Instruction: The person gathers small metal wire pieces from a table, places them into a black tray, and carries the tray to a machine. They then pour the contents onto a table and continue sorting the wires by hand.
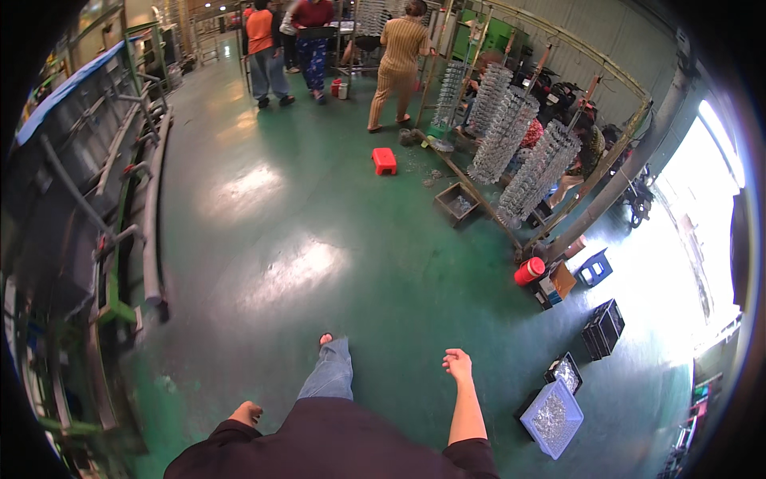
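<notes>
My left hand (246,413) hangs low beside my dark top, its fingers curled in and nothing seen in them. Farther forward on the right, my right hand (457,364) is held out over the green floor (391,279). Its fingers are loosely bent and apart, with nothing held. Neither hand touches any object. Nearest to the right hand is a lavender plastic basket (576,421) of small shiny pieces, standing on the floor to its right. One foot in an open sandal (325,339) shows ahead of my jeans.
Right: black crates (604,329), an open cardboard box (561,281), a red jug (529,271). Ahead: a red stool (384,161), a bin (456,204), racks of hanging metal parts (504,136), several people, one in striped clothes (399,60). A pipe-railed metal frame (152,215) lines the left.
</notes>
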`<state>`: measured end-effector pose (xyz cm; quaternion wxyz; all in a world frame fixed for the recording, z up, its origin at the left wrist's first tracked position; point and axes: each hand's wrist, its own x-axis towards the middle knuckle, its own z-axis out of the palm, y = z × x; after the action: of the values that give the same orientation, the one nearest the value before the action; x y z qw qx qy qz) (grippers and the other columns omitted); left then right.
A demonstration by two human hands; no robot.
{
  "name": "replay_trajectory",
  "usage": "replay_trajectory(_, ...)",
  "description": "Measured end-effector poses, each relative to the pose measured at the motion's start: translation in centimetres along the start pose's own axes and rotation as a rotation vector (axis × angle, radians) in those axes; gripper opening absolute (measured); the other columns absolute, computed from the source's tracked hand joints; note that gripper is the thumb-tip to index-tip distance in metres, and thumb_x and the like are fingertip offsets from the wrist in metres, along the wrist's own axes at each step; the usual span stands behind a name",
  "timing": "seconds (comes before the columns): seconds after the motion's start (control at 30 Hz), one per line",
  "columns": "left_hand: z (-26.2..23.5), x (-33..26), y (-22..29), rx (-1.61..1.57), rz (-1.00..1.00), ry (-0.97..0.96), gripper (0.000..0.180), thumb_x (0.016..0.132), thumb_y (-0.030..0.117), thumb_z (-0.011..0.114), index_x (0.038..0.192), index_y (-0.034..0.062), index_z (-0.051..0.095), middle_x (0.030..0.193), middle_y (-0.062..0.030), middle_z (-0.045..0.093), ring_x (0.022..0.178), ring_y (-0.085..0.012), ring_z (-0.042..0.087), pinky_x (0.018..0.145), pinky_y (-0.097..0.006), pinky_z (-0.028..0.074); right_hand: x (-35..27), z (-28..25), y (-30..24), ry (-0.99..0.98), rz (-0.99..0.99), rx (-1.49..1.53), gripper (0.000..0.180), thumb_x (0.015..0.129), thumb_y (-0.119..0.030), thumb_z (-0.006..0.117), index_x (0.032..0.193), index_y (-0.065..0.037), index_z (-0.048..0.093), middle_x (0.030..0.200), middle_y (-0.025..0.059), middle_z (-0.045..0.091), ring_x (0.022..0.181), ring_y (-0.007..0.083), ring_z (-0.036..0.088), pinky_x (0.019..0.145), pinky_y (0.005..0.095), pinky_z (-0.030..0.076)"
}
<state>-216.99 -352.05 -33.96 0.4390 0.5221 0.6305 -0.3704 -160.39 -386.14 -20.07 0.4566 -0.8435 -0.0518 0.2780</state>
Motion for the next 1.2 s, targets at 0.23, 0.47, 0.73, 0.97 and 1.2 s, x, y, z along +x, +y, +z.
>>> replay_trajectory(0.23,-21.4,2.5,27.7,-0.005,0.492,0.43,0.022,0.08,0.02,0.054,0.077,0.0025,0.066,0.063,-0.0097,0.062,0.052,-0.0228,0.059,0.051,-0.038,0.047,7.5,5.1,-4.0,0.012,0.561,-0.123,0.024,0.083,-0.004,0.051,0.103,-0.005,0.064,0.08,0.0068,0.067,0.061,0.0158,0.065,0.049,0.0306,0.053)
replay_trajectory(0.47,-32.2,-11.7,61.0,-0.607,1.063,-0.023,0.031,0.092,0.023,0.053,0.116,0.0064,0.063,0.105,-0.0061,0.066,0.096,-0.0139,0.061,0.078,-0.03,0.048,16.9,7.4,-9.7,0.101,0.644,0.06,0.023,0.086,-0.007,0.046,0.103,-0.006,0.063,0.083,0.0092,0.067,0.061,0.018,0.066,0.049,0.0328,0.053)
replay_trajectory(0.73,-37.8,-20.8,81.1,-0.113,1.346,-0.314,0.034,0.096,0.022,0.047,0.121,0.003,0.059,0.107,-0.0101,0.066,0.101,-0.0161,0.061,0.091,-0.029,0.045,42.8,6.8,-22.8,0.101,0.685,-0.079,0.019,0.088,-0.014,0.048,0.092,-0.005,0.064,0.077,0.0093,0.066,0.057,0.0195,0.064,0.048,0.0334,0.052)
replay_trajectory(0.97,-48.1,-20.0,94.4,-0.386,1.198,-0.269,0.038,0.099,0.029,0.043,0.122,0.0023,0.059,0.109,-0.0087,0.065,0.101,-0.0165,0.06,0.086,-0.031,0.046,72.1,15.5,-48.5,-0.069,-0.003,-0.282,0.021,0.088,-0.021,0.053,0.079,-0.005,0.065,0.059,0.0077,0.062,0.043,0.0179,0.055,0.04,0.032,0.043)
replay_trajectory(1.2,-61.2,-18.3,110.7,-0.488,1.251,-0.31,0.044,0.1,0.035,0.041,0.122,0.0011,0.058,0.111,-0.0098,0.063,0.104,-0.0166,0.059,0.088,-0.031,0.046,87.8,30.2,-66.5,-0.284,-0.262,-0.109,0.023,0.083,-0.008,0.055,0.105,-0.006,0.062,0.08,0.0035,0.066,0.065,0.0109,0.062,0.052,0.0271,0.049)
